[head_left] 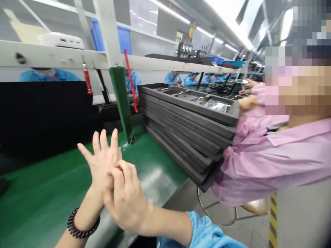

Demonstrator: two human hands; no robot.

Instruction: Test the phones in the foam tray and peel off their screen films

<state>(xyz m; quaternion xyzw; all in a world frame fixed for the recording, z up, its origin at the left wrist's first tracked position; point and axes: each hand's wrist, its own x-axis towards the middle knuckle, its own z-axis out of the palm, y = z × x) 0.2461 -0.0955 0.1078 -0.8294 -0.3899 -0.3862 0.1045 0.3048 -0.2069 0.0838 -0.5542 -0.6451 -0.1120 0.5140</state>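
**Right Hand [128,201] Resting Against Left Hand [103,167] Above a Green Surface [51,196]**

The left hand's fingers are standing released and fanned apart, pointing away from the wearer. The right hand's fingers are bending against the side of the left hand; whether they are grasping it or only touching it, I cannot tell. A black coiled band [80,233] is circling the left wrist, and a blue sleeve [207,230] is covering part of the right arm.

Beyond the hands and to the right, a stack of dark trays [186,117] is resting on the surface, its near corner jutting past the edge. Clear packets [216,105] are lying in the top tray's compartments. A green post [120,103] is standing between the stack and a black panel [46,117]. A red-handled screwdriver [87,81] is hanging near the panel. A co-worker in pink [258,165] is occupying the space just beside the stack.
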